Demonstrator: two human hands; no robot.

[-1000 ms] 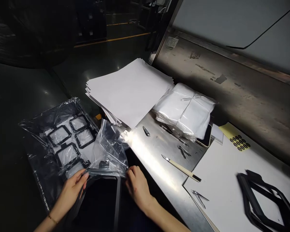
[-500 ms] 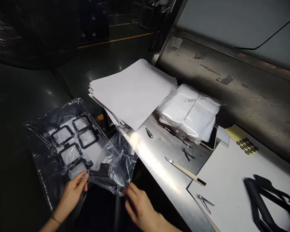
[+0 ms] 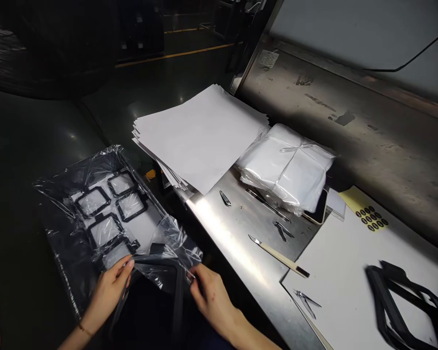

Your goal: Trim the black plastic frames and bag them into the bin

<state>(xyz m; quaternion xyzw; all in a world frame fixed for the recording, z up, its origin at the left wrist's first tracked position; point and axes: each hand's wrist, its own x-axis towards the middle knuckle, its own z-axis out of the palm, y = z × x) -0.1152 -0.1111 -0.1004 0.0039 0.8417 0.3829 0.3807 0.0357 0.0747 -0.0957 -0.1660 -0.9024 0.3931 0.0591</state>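
My left hand (image 3: 109, 291) and my right hand (image 3: 210, 294) both pinch a clear plastic film (image 3: 170, 253), which stretches between them in a loose fold. Just beyond the left hand lies a dark tray (image 3: 95, 228) under plastic, holding several black rectangular frames on white backing. A black frame piece (image 3: 156, 249) shows through the film near my fingers. Below the film sits a dark rectangular frame (image 3: 177, 301), partly hidden by shadow and my hands.
A stainless steel table (image 3: 233, 233) runs to the right, bearing a white paper stack (image 3: 200, 136), a bagged white bundle (image 3: 286, 167), a wood-handled craft knife (image 3: 281, 257), tweezers (image 3: 282, 230) and a white sheet (image 3: 332, 291) with black frames (image 3: 397, 301).
The plastic film has sunk lower and now lies flatter between my hands. My right hand has moved up toward the table edge and closed on the film's corner.
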